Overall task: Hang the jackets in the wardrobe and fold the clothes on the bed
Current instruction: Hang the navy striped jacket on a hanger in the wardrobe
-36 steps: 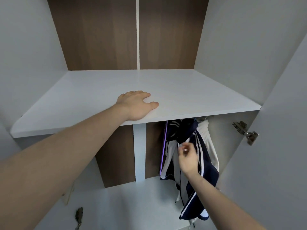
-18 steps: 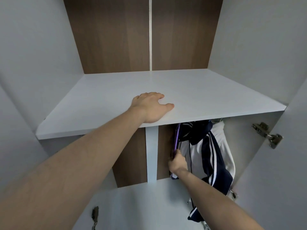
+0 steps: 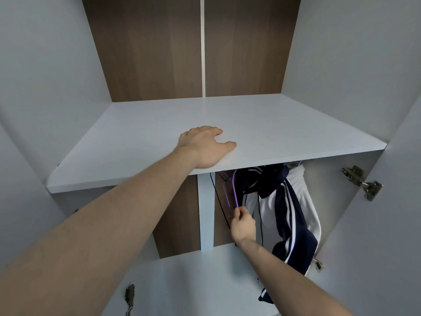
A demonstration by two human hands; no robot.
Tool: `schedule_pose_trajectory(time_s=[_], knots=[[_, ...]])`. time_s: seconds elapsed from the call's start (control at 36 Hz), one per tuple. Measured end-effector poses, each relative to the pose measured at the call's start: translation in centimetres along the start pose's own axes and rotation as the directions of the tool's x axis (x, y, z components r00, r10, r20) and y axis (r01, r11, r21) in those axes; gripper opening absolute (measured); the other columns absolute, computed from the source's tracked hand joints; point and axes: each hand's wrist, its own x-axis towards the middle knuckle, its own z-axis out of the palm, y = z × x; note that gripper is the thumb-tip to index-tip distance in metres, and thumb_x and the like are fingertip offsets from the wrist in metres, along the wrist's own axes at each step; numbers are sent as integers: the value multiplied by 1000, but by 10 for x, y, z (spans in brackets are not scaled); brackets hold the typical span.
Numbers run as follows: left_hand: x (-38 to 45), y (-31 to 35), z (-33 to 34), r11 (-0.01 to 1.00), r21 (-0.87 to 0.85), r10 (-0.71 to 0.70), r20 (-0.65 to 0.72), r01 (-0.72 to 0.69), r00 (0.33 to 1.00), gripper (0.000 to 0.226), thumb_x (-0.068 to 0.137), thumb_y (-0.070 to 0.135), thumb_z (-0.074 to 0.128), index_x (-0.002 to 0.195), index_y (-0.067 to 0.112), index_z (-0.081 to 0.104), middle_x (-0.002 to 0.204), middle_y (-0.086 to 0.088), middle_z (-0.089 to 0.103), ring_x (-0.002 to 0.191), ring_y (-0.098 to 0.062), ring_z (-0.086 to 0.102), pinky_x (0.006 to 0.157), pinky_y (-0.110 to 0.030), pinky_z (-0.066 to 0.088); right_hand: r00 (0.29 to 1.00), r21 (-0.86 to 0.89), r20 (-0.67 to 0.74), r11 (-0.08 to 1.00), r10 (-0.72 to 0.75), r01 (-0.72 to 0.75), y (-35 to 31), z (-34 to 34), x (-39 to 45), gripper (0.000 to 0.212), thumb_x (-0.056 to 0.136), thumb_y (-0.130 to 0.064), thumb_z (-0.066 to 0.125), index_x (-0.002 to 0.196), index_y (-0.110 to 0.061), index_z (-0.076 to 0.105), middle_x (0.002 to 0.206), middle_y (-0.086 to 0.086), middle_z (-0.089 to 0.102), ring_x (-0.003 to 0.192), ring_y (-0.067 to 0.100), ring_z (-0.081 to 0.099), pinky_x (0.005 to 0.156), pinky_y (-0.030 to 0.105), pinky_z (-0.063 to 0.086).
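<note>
A navy jacket with white stripes [image 3: 289, 215] hangs under the white wardrobe shelf [image 3: 284, 133], with a white garment [image 3: 305, 201] behind it. A purple hanger [image 3: 234, 190] hangs just left of the jacket. My right hand [image 3: 242, 224] pinches the lower end of that purple hanger. My left hand [image 3: 206, 145] lies flat on the shelf's front edge, fingers spread. The rail and the hanger hooks are hidden by the shelf.
A white vertical divider [image 3: 206, 210] stands left of the hanging clothes. An open door with a metal hinge [image 3: 362, 183] is at the right; another hinge [image 3: 129, 297] shows at the lower left. A lower white surface [image 3: 193, 281] lies below.
My right hand moved from the jacket's front leftward to the purple hanger and now pinches it. The view shifted left. My left hand stayed on the shelf.
</note>
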Motion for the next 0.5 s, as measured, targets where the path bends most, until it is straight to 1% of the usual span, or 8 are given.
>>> schedule_pose_trajectory(time_s=[0.08,0.19,0.25,0.33,0.39,0.44,0.5], knots=[[0,0,0,1000,-3,1,-2,-1,1000,72,89,75,40,151,38,42,162,10,33,149,-22,29,119,-41,22,999,25,-38,1000,19,-19,3,-6,-1,28,107,-28,40,85,-20,56,76,5,65,69,22,62,57,29,42],[0,0,0,1000,0,-1,0,1,1000,72,89,74,40,151,39,41,163,10,33,149,-22,30,119,-42,22,993,44,-113,999,-25,30,5,-16,-2,27,107,-27,44,83,-21,55,69,-1,61,62,16,58,52,24,38],[-1,0,-1,1000,-4,-2,4,2,1000,72,89,75,39,151,38,41,163,10,33,149,-22,29,119,-42,21,987,70,-158,997,-34,45,3,-23,-2,27,107,-27,44,83,-22,54,67,-3,59,61,16,56,52,24,36],[-2,1,-2,1000,-9,-7,11,8,1000,72,89,75,40,151,38,41,162,11,33,149,-22,29,119,-41,22,982,114,-188,992,-25,47,2,-35,-4,28,107,-26,44,88,-16,62,75,3,65,66,19,60,60,29,43],[-3,2,-3,1000,-9,-10,14,10,1000,72,89,75,40,151,38,41,162,11,33,149,-22,29,119,-41,22,978,139,-205,989,-28,58,3,-44,-10,30,107,-26,45,86,-11,60,79,9,65,69,26,60,62,32,45],[-3,3,-3,1000,-10,-15,15,15,1000,72,90,74,40,151,38,41,162,11,33,149,-22,29,119,-40,22,974,153,-223,986,-38,74,4,-54,-17,27,106,-26,47,84,-16,58,87,6,63,76,25,60,66,32,44],[-4,3,-3,1000,-13,-17,11,17,1000,72,90,74,41,151,37,41,163,11,33,149,-22,29,119,-41,22,972,166,-233,983,-33,74,8,-66,-25,22,106,-26,48,90,-18,61,96,4,62,81,19,60,74,32,45]])
